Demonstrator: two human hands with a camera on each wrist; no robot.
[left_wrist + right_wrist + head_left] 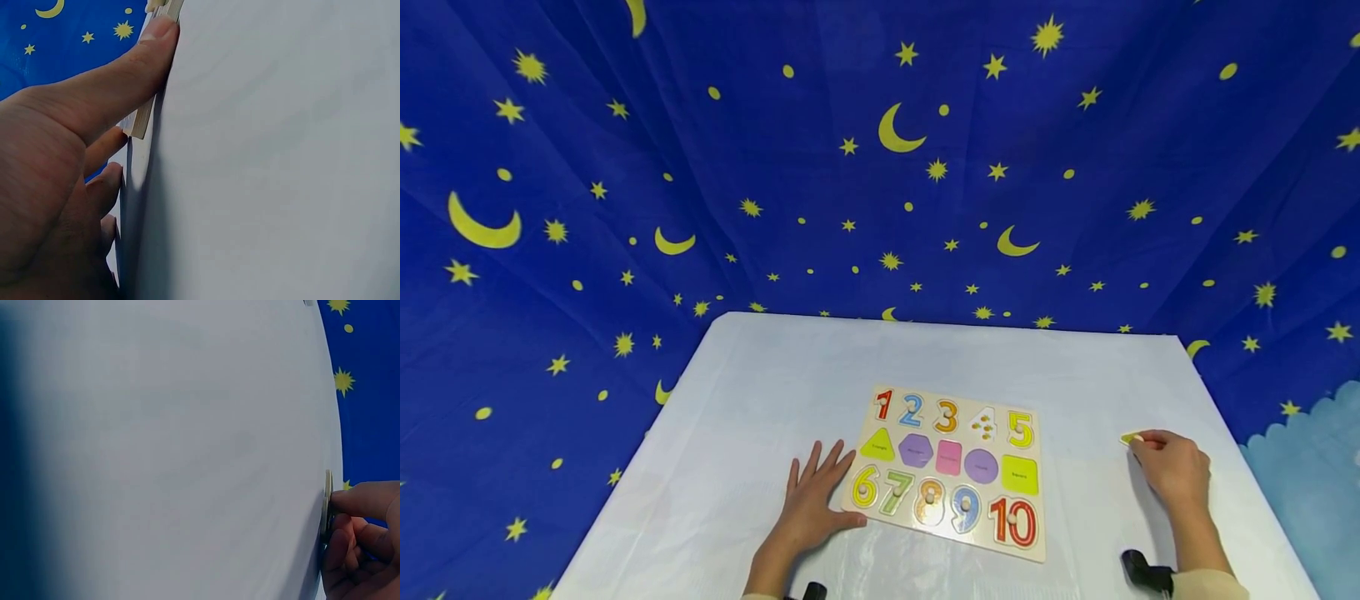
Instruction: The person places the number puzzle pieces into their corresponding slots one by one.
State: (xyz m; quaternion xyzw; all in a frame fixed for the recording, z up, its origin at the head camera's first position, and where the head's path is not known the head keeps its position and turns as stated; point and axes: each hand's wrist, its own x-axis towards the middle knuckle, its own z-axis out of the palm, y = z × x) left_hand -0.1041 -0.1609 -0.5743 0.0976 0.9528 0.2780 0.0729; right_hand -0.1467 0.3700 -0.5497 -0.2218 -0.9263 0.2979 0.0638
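Observation:
A wooden number puzzle board [940, 532] lies on the table, with numbered knob pieces in two rows and coloured shapes between them. The slot of the 4 [983, 423] shows bare wood with small orange pictures. My left hand [816, 500] rests at the board's lower left corner, fingers spread, its thumb [134, 65] against the board's edge [144, 115]. To the right of the board, my right hand [1176, 471] pinches a thin yellow-green puzzle piece [1127, 437], mostly covered by the fingers. The right wrist view shows this piece [326, 509] edge-on, close over the table.
A white cover lies over the table [790, 367]. Behind and beside it hangs a dark blue curtain [820, 108] with yellow moons and stars. Black wrist camera mounts [1142, 571] show near both wrists.

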